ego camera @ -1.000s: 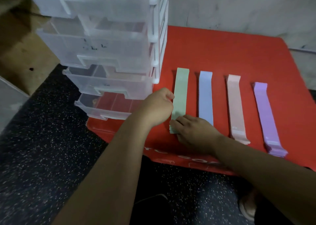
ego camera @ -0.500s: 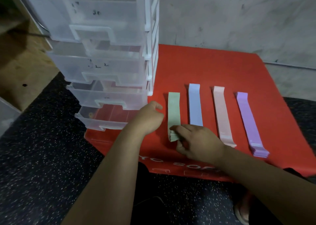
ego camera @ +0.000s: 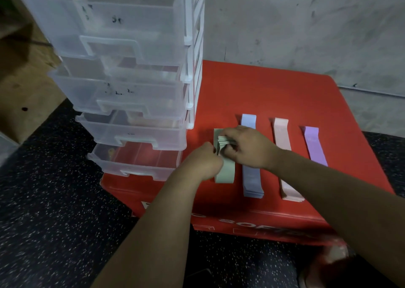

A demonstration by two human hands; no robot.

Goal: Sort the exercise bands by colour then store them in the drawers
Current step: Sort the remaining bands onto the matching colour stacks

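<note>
Right hand [ego camera: 245, 147] is pinching the doubled-over end of the green bands [ego camera: 226, 173], fingers curling round the fanned layers. Left hand [ego camera: 202, 162] is bunching up at the stack's left edge, but I can't tell if it's actually gripping. The stack is lying on the red mat [ego camera: 274, 90], near the bottom drawer [ego camera: 135, 158], with the blue bands [ego camera: 252, 178] alongside. The fold is probably wanting squared layers and a firm press before lifting.
</note>
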